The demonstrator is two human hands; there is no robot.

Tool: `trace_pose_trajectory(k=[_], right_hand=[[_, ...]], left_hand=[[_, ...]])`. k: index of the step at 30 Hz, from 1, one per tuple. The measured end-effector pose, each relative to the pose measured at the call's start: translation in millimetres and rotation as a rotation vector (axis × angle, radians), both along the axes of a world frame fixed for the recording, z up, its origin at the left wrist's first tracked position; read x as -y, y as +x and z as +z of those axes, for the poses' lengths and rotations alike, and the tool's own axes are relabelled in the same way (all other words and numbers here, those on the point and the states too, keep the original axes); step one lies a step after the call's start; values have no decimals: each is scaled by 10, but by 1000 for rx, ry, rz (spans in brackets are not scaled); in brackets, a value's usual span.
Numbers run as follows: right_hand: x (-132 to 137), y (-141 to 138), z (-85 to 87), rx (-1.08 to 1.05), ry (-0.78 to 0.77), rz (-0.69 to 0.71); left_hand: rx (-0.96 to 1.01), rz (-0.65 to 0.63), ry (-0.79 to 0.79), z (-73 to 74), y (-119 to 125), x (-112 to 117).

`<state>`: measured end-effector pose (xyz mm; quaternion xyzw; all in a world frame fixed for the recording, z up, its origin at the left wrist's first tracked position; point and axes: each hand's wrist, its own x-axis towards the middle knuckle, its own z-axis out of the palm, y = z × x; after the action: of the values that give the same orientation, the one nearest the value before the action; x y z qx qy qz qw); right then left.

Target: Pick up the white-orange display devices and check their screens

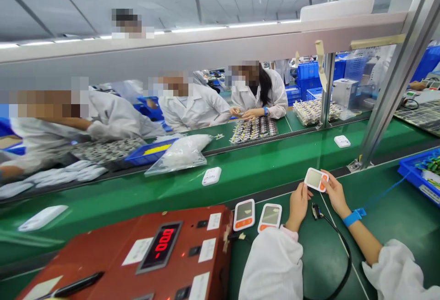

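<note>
A small white device with a grey screen and orange buttons [313, 179] is held up over the green bench. My right hand [334, 194] grips its right end, fingers by the orange buttons. At its lower left corner, the fingertips of my left hand [298, 202] pinch the edge. A blue wrist strap [354, 217] circles my right wrist. Beneath my hands, a black cable with a connector [316, 211] lies on the bench. Two similar devices, one white and orange [244, 214] and another beside it [270, 217], rest left of my left forearm.
A red test box [113, 245] with a lit digital display [161, 245] and a black pen [77, 285] stands at left. Beyond runs a green conveyor belt [254, 169] carrying white devices [211, 176]. A metal post [392, 70] and a blue bin [421, 176] are at right. Co-workers sit across.
</note>
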<state>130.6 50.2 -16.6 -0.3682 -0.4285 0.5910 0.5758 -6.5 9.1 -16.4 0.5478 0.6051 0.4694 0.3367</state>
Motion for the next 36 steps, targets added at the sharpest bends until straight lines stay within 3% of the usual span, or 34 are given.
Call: trace_pose_trajectory(k=[7, 20, 28, 32, 36], right_hand=[[19, 11, 43, 12, -7, 1], [10, 2, -33, 5, -17, 9], [-22, 10, -24, -100, -78, 25], [-74, 168, 49, -159, -138, -32], [-144, 616, 115, -114, -143, -147]], left_hand=[[-6, -1, -1, 22, 4, 9], [4, -1, 21, 26, -5, 25], [19, 9, 41, 15, -16, 23], [25, 4, 24, 17, -30, 26], [14, 0, 40, 12, -38, 20]])
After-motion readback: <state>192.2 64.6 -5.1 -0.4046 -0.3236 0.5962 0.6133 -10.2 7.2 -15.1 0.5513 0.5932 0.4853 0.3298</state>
